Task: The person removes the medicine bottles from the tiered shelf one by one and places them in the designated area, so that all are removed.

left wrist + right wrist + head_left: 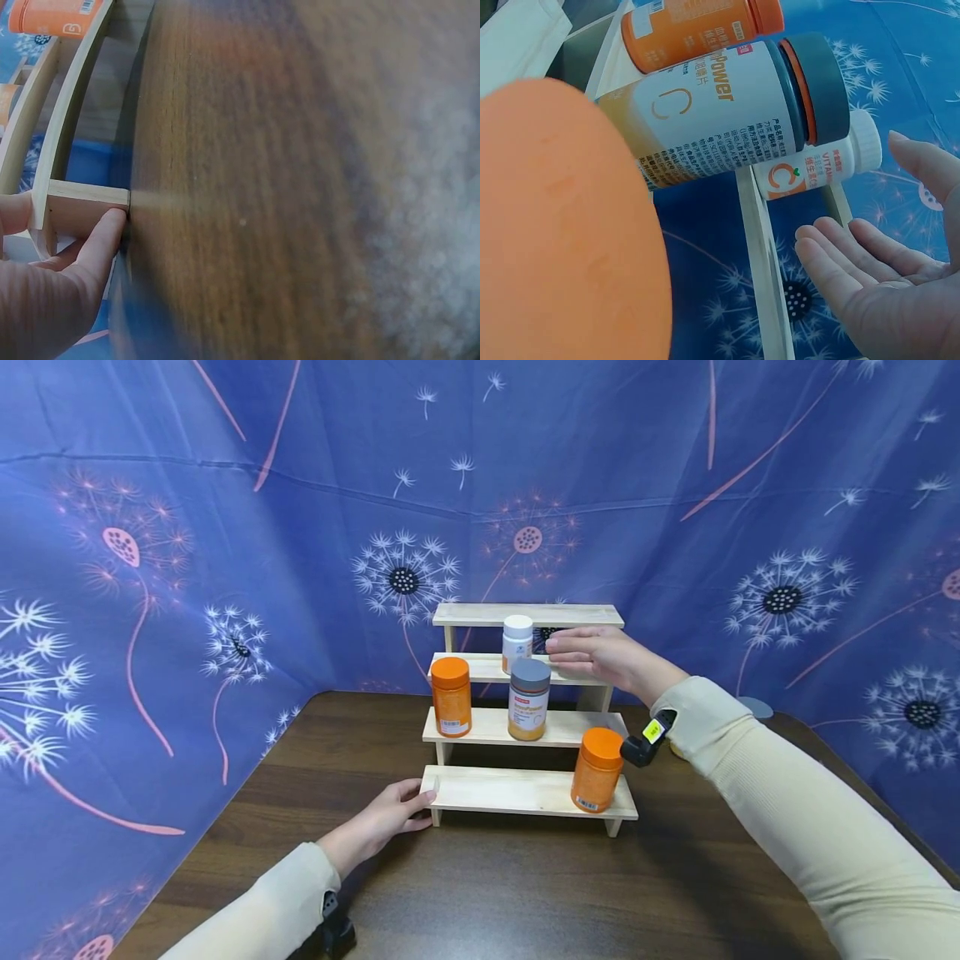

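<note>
A stepped wooden display rack (491, 789) stands on the table. My left hand (392, 814) grips the left end of its lowest step; in the left wrist view the thumb is on the step and a finger (101, 244) touches the end leg. My right hand (600, 657) is beside a small white bottle (517, 643) on the second step from the top. The right wrist view shows its fingers (825, 266) extended, apart from the white bottle and holding nothing. One step lower are a grey-lidded jar (528, 700) and an orange jar (452, 697).
Another orange jar (597, 770) sits at the right end of the lowest step, below my right forearm. A pale round object (756, 707) lies at the table's back right. Blue dandelion-print cloth (315, 543) hangs behind the brown table (480, 893).
</note>
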`<state>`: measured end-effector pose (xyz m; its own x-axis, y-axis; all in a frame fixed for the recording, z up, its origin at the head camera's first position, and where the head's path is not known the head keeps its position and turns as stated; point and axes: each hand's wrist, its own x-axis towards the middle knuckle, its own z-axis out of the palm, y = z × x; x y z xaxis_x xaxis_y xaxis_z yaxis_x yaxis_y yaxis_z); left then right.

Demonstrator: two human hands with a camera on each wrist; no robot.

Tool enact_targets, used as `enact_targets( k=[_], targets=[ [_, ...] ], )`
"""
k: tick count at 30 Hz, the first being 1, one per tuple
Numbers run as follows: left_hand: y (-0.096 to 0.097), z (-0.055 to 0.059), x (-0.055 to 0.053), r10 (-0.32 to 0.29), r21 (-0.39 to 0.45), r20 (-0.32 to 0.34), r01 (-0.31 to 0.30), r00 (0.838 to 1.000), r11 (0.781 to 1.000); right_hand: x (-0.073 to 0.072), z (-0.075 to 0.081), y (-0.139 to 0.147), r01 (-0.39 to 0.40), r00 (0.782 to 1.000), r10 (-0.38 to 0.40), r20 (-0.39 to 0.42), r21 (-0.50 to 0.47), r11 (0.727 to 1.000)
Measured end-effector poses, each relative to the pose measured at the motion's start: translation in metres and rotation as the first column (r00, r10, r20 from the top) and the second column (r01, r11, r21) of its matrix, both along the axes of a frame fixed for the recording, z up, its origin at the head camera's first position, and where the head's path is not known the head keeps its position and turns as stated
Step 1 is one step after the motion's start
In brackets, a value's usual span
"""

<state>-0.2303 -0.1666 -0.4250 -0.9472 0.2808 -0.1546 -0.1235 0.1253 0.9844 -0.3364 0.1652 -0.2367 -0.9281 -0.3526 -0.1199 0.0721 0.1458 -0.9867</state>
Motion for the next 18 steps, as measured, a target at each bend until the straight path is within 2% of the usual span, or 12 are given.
enact_targets(
  k=[9, 15, 18],
  targets=[
    [0.0, 0.001, 0.0, 0.019, -0.021, 0.017, -0.019, 1.0, 1.0, -0.009, 0.001, -0.018, 0.025, 1.0, -0.024, -0.012, 0.037, 0.999],
    [0.0, 0.002, -0.001, 0.017, -0.018, 0.018, -0.017, 1.0, 1.0, -0.012, 0.001, -0.03, -0.005, 1.0, 0.006, -0.015, 0.07, 0.998],
    [0.001, 0.0, -0.001, 0.008, -0.008, 0.011, -0.008, 1.0, 1.0, -0.014, 0.001, -0.034, -0.003, 1.0, 0.003, 0.009, 0.086, 0.996]
  ],
)
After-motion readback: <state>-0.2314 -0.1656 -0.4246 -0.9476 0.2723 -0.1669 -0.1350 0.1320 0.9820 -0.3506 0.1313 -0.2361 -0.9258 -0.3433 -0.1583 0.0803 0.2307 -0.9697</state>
